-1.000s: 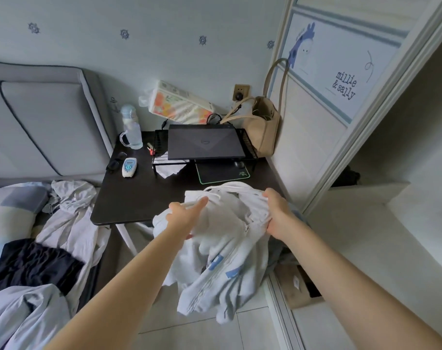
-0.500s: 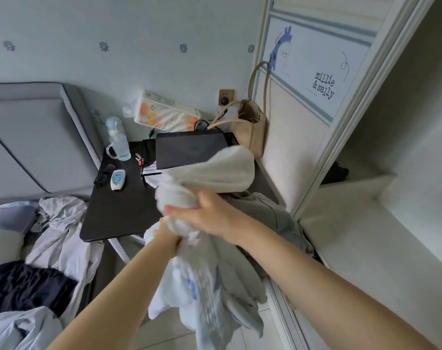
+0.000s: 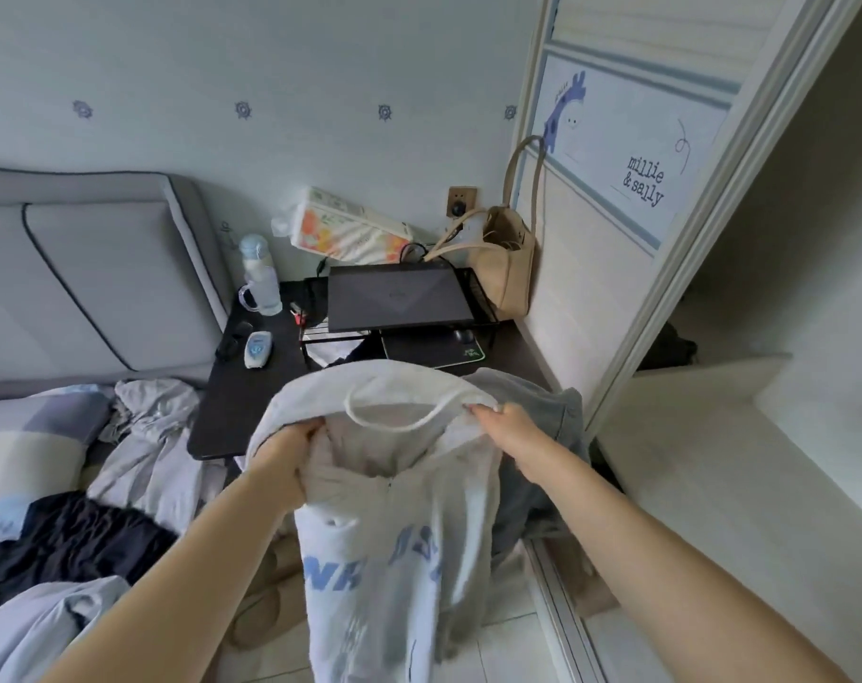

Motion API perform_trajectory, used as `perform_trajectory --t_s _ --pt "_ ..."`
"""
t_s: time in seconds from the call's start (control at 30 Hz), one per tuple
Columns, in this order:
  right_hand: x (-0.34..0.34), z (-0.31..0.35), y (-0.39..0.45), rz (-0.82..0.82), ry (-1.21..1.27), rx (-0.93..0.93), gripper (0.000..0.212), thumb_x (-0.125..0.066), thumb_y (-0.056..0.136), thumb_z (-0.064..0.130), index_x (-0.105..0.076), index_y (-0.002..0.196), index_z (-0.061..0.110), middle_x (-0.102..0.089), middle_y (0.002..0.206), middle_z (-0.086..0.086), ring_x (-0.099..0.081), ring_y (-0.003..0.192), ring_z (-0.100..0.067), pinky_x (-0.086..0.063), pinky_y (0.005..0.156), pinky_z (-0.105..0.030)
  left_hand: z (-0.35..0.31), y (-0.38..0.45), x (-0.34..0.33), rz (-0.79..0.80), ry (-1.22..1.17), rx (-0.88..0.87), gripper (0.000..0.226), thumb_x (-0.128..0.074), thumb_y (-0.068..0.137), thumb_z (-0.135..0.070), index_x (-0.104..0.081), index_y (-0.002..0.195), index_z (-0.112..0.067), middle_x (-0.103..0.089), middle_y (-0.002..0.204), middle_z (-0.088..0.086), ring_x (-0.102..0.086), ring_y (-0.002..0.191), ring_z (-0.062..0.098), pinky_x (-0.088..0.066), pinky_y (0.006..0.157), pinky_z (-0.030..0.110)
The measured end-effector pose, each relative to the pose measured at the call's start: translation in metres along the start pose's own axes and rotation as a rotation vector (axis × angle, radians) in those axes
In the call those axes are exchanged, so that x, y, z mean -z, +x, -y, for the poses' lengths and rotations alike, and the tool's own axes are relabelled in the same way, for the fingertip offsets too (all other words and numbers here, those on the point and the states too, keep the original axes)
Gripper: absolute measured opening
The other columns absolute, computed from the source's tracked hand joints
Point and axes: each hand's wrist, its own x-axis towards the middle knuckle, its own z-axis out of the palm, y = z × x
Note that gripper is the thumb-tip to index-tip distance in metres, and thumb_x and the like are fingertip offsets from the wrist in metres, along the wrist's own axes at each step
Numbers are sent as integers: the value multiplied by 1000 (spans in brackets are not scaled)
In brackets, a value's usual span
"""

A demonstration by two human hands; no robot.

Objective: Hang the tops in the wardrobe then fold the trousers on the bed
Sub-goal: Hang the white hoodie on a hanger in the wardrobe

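A white hooded top (image 3: 384, 549) with blue lettering hangs in front of me, its hood spread wide and a white drawstring looping across the opening. My left hand (image 3: 286, 456) grips the left side of the neck opening. My right hand (image 3: 508, 431) pinches the right edge of the hood. A grey garment (image 3: 542, 436) lies behind it on the corner of the dark table (image 3: 242, 401). More clothes, white (image 3: 148, 436) and dark navy (image 3: 69, 539), lie crumpled on the bed at the left. The open wardrobe (image 3: 714, 460) stands at the right.
The dark table holds a closed laptop (image 3: 394, 298) on a wire stand, a water bottle (image 3: 261, 278), a small remote (image 3: 257, 348) and a tissue pack (image 3: 350, 229). A beige bag (image 3: 508, 268) leans on the sliding wardrobe door (image 3: 616, 189). A padded grey headboard (image 3: 89, 268) is at the left.
The top was bunched in both hands held close together; now my hands have moved apart and spread the hood and neck open, with the lettered front hanging down.
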Motion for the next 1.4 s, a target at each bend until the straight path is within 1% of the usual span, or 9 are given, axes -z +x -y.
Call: perform_trajectory --t_s 0.13,0.33,0.43,0.6,0.77,0.9,1.07,1.27,1.4 --pt "-12 -10 40 -117 -478 -51 55 -29 98 50 -51 131 13 -50 133 -16 -45 121 -34 -39 101 -42 -5 -7 -4 -108 -4 -70 23 -71 83 -25 -71 102 -12 -72 96 14 -68 90 33 -56 85 48" --pt "15 -22 51 -28 -760 161 50 -32 96 49 -50 133 20 -33 146 -13 -42 124 -34 -43 100 -44 -3 3 -12 -132 -18 -116 22 -72 82 -26 -68 100 -13 -72 91 11 -68 81 28 -56 72 37" --pt "29 -9 55 26 -702 136 41 -35 98 42 -59 122 18 -57 124 -10 -58 104 -31 -59 76 -41 -1 4 -23 -125 35 -144 23 -73 81 -29 -64 94 -13 -70 88 8 -66 82 25 -56 71 35" --pt "35 4 59 -55 -795 238 37 -39 99 32 -65 107 6 -65 110 -14 -58 102 -31 -47 86 -36 -10 3 -23 -131 126 -215 26 -78 74 -14 -56 60 -13 -55 37 -6 -52 52 16 -46 53 25" --pt "43 54 55 -196 -558 383 32 -49 95 31 -66 95 4 -65 97 -13 -58 85 -25 -44 70 -31 -54 -2 -16 -178 73 -284 20 -78 70 -15 -59 70 -10 -62 69 8 -61 68 26 -55 71 37" --pt "29 117 57 -387 -421 665 23 -54 93 24 -62 98 2 -62 98 -14 -58 90 -30 -50 79 -40 -110 -2 -7 -179 -56 -363 23 -80 72 -16 -61 84 -11 -66 86 10 -65 78 25 -52 61 30" --pt "11 162 70 -462 -296 899 19 -60 90 16 -59 105 4 -54 107 -8 -54 96 -22 -45 82 -30 -158 1 9 -195 -119 -413 29 -80 69 -17 -62 91 -12 -68 96 11 -67 89 28 -58 79 43" --pt "18 158 83 -129 -306 539 31 -50 97 27 -56 124 12 -59 122 -12 -55 104 -24 -46 90 -36 -160 -1 1 -163 -83 -415 35 -79 73 -13 -62 103 -7 -67 107 15 -66 97 28 -57 85 40" --pt "28 159 56 -201 -156 317 45 -49 94 39 -47 132 15 -58 102 -3 -56 91 -24 -46 81 -37 -151 -19 7 -94 65 -309 47 -79 74 -8 -61 116 -4 -67 109 17 -66 99 32 -56 85 42"
